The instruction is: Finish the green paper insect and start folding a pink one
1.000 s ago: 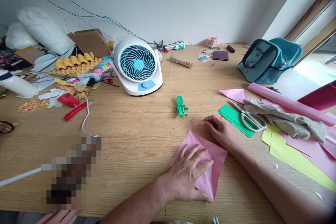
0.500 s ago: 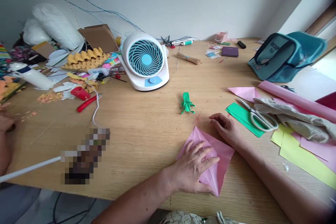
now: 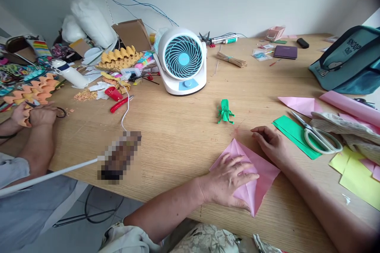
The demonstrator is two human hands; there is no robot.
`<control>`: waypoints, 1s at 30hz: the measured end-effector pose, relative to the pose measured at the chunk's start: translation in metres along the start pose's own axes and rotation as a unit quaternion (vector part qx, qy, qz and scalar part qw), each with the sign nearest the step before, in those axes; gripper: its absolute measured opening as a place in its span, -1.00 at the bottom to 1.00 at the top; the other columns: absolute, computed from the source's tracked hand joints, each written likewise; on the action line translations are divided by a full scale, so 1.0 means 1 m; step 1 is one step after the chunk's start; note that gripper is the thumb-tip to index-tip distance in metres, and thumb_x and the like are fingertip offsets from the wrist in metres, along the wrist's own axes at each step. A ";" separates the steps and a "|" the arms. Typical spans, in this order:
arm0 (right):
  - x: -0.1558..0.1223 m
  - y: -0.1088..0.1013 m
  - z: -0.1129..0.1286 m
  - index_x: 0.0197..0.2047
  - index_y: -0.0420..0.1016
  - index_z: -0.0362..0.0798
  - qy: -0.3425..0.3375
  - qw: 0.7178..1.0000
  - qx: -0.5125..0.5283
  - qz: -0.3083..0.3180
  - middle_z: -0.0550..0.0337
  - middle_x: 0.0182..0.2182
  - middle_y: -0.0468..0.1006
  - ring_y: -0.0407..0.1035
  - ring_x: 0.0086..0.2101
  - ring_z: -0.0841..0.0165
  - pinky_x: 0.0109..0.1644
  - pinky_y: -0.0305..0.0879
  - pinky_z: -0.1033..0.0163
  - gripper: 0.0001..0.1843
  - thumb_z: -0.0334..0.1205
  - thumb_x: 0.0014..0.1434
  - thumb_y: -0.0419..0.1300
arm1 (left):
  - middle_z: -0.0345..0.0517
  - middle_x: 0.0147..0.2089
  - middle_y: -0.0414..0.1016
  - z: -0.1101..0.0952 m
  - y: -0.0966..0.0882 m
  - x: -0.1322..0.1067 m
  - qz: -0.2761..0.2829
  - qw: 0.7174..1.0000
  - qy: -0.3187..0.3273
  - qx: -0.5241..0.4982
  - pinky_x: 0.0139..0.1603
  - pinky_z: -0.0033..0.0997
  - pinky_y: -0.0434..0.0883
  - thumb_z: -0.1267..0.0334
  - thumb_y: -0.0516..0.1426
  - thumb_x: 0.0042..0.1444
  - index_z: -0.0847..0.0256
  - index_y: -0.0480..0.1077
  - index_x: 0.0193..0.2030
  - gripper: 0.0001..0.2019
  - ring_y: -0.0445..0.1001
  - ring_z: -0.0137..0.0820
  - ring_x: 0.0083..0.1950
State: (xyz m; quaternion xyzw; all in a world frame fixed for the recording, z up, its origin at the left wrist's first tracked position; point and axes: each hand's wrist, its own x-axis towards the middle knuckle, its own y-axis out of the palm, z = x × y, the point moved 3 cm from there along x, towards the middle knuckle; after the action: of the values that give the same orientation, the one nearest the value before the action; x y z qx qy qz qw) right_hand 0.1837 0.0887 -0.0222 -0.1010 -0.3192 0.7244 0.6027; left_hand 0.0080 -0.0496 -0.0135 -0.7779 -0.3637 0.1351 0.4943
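left hand (image 3: pixel 230 180) is lying flat, fingers spread, pressing down on the pink paper (image 3: pixel 263 182); not gripping it. right hand (image 3: pixel 271 144) is resting on the table (image 3: pixel 178 138) just past the paper's far edge, fingers loosely curled, holding nothing i can see. can't tell if its fingertips are touching the sheet.

the paper is sitting at the near edge of the table, turned like a diamond. it's showing a few diagonal creases and at least one flap folded in. judging by that, the folding is looking early: first folds done, most of the shaping left. the finished green origami figure (image 3: pixel 225 111) is standing just beyond it.

around it:
- scissors (image 3: pixel 319 138) are lying on a green sheet (image 3: pixel 289 130) just right of the right hand
- yellow sheet (image 3: pixel 356 174), pink roll (image 3: pixel 350 104) and a grey cloth (image 3: pixel 344 124) are piling up further right
- fan (image 3: pixel 183 61) is sitting mid-table, well apart
- another person's hands (image 3: pixel 41 114) are working on orange paper pieces (image 3: pixel 32 89) at the far left, well clear

nothing is blocking the pink paper itself. the scissors and green sheet are crowding the right side.
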 end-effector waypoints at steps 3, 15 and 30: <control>0.001 -0.001 0.001 -0.23 0.51 0.01 0.003 1.000 -0.003 0.001 0.09 -0.35 0.58 0.40 -0.36 0.23 -0.36 0.24 0.16 -0.75 -0.02 0.23 0.13 | 0.09 0.42 0.21 0.001 0.002 0.000 -0.002 1.000 0.003 -0.002 0.44 0.17 -0.02 -0.07 0.26 0.08 0.13 0.20 0.37 -0.25 0.02 0.04 0.48; 0.001 -0.001 0.001 -0.24 0.50 0.03 0.012 1.000 0.016 -0.012 0.13 -0.42 0.51 0.34 -0.41 0.25 -0.38 0.21 0.17 -0.79 -0.04 0.21 0.15 | 0.04 0.43 0.20 0.001 0.000 -0.001 0.008 1.000 0.000 0.007 0.46 0.11 -0.07 -0.14 0.19 0.14 0.11 0.18 0.38 -0.27 -0.01 -0.03 0.49; -0.031 -0.014 -0.015 -0.20 0.51 -0.01 0.107 0.987 0.087 -0.079 0.22 -0.47 0.45 0.35 -0.43 0.35 -0.35 0.26 0.26 -0.74 0.00 0.26 0.18 | 0.10 0.41 0.19 -0.003 -0.005 0.001 0.042 0.999 0.023 -0.002 0.46 0.11 -0.05 -0.18 0.20 0.14 0.22 0.23 0.32 -0.28 -0.03 -0.05 0.48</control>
State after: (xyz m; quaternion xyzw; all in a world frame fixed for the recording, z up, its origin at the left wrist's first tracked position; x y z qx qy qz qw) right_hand 0.2105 0.0655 -0.0330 -0.0998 -0.1958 0.6846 0.6950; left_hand 0.0078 -0.0499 -0.0076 -0.7961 -0.3195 0.1367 0.4954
